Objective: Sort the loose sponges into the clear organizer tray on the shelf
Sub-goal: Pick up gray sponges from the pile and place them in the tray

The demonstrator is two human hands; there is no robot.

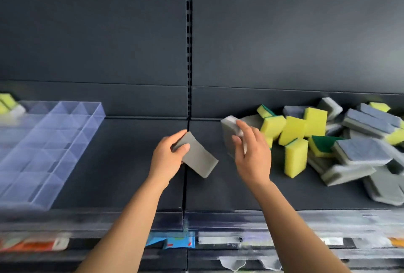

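My left hand (169,159) grips a flat grey sponge (200,162) above the middle of the dark shelf. My right hand (251,152) closes around a second grey sponge (228,133) at the left edge of the loose pile (328,141) of yellow-green and grey-blue sponges on the right. The clear organizer tray (54,141) with several compartments lies on the shelf at the left. A yellow and a pale sponge (9,105) sit at its far left corner, blurred.
A slotted upright (189,54) splits the dark back panel. The shelf's front edge (196,218) carries a clear label strip. Below it, blurred packaged goods (35,243) hang on a lower level.
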